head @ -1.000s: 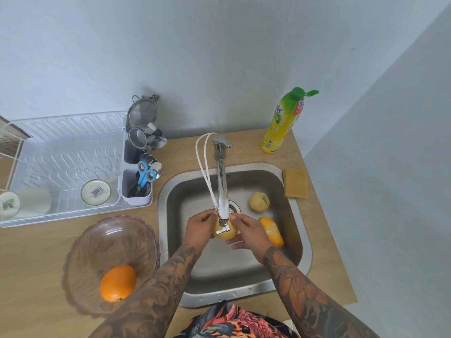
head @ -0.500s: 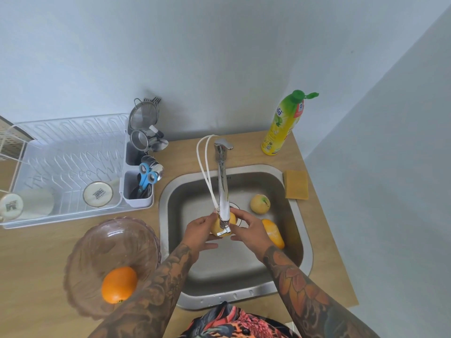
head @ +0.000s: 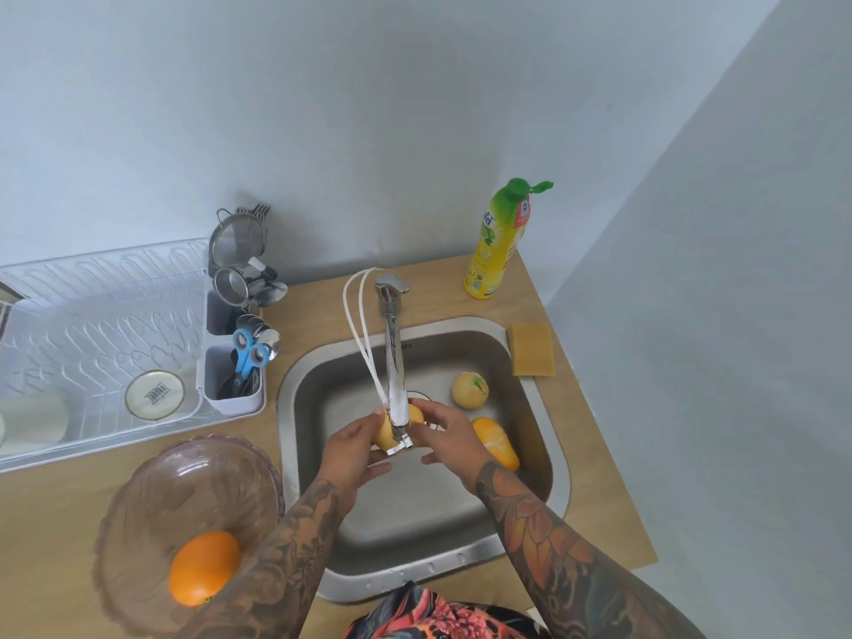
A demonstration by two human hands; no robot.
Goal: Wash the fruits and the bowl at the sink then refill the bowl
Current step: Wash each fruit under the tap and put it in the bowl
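Washing yellow fruit (head: pixel 400 426) under the faucet (head: pixel 395 385)
Gripped between left hand (head: pixel 350 449) and right hand (head: pixel 449 435), fingers curled around; better to turn slowly under spout, keeping firm hold on wet skin

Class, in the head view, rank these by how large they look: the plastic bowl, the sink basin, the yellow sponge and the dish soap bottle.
1. Sink basin
2. Plastic bowl, though nearness to the camera enlarges it
3. Dish soap bottle
4. Yellow sponge
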